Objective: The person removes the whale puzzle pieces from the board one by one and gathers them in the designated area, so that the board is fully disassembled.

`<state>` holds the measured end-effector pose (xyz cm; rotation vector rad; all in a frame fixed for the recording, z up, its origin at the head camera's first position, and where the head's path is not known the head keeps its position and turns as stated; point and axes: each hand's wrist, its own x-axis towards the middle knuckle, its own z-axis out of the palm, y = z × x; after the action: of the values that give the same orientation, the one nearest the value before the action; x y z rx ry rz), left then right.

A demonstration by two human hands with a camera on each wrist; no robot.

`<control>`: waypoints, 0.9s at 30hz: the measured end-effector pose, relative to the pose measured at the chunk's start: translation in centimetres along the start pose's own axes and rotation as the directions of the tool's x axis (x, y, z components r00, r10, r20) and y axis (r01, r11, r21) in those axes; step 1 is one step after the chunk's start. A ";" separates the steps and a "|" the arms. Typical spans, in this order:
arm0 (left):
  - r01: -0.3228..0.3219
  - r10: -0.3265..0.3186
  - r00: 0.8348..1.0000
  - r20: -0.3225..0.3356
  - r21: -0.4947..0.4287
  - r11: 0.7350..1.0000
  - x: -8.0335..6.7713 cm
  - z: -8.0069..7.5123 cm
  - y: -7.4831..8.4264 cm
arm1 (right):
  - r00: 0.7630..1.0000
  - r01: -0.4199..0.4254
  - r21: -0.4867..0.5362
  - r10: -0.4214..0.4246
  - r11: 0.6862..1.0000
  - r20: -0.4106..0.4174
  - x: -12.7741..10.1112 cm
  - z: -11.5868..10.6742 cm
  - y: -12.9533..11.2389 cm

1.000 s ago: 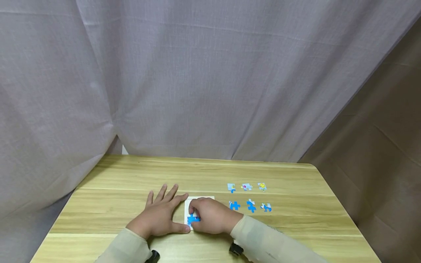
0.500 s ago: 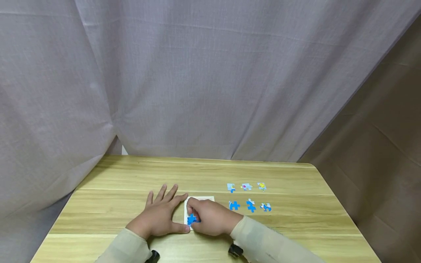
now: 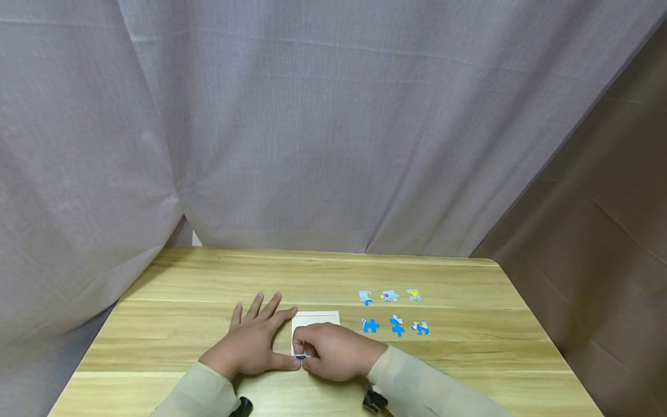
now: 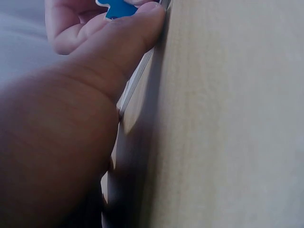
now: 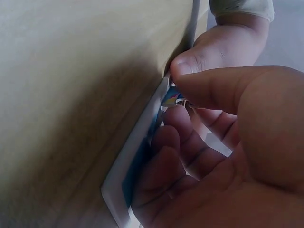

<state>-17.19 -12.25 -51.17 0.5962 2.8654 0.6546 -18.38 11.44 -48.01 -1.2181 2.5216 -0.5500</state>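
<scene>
We see the left hand (image 3: 250, 344) lying flat on the surface (image 3: 182, 289), fingers straight and spread toward 12 and 1 o'clock, its thumb (image 4: 124, 42) pressed along the near left edge of the white board (image 3: 316, 318). It grips nothing; it only steadies the board. The right hand (image 3: 336, 349) comes in from 4 o'clock, fingers curled, thumb and forefinger pinching a blue piece (image 5: 172, 99) right at the board's near left corner, touching the left thumb tip. In the right wrist view the piece is held at the board's edge, with the remaining fingers folded beneath it against the board.

At 2 o'clock from the hands, well apart from them, six loose pieces (image 3: 394, 313) lie in two rows of three: three pale ones in the far row, three bluer ones in the near row. Nothing lies between them and the board. A grey curtain (image 3: 333, 127) hangs behind the surface.

The right hand covers most of the board's near half, so we cannot tell what is set into it there. From the head view only a sliver of the piece (image 3: 301, 357) shows; in the left wrist view just a blue tab (image 4: 116, 8) appears at the top edge. Whether the piece is seated or lifted we cannot tell.
</scene>
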 end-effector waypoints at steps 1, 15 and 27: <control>0.003 -0.003 1.000 -0.002 -0.001 1.000 0.0 0.0 0.0 | 1.000 -0.002 0.011 0.002 1.000 -0.004 0.0 0.0 0.1; 0.023 -0.023 1.000 0.007 -0.016 1.000 0.1 -0.1 0.1 | 0.999 -0.027 0.268 0.036 0.963 -0.028 -0.8 -1.1 0.8; 0.031 -0.030 0.999 0.013 -0.011 0.999 0.2 -0.1 0.0 | 0.987 -0.066 0.307 0.106 0.949 -0.117 -3.6 -3.6 1.3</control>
<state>-17.40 -12.18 -51.07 0.5519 2.8510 0.6590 -18.55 15.83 -45.10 -0.9831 2.4629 -0.9831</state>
